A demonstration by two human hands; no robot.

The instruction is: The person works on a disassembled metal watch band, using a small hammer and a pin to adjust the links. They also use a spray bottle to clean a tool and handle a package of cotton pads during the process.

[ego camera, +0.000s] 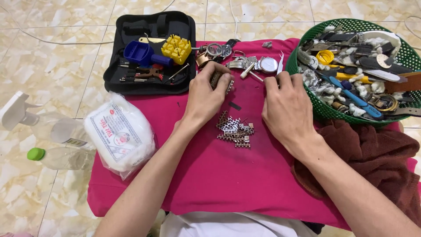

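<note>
My left hand (206, 94) is closed around a metal watch bracelet piece (218, 80) on the pink cloth (210, 175). My right hand (285, 107) rests on the cloth beside it, fingertips pinched near a thin metal pin (256, 77); whether it holds anything is hidden. A silver wristwatch (267, 65) with a metal band lies just beyond both hands. A small heap of loose metal band links (234, 129) sits between my wrists.
A black tool case (151, 52) with a blue and a yellow tool lies at the back left. A green basket (307, 101) full of watches and straps stands at the right. A white cotton pack (120, 134), a spray bottle (39, 123) and a brown towel (372, 158) flank the cloth.
</note>
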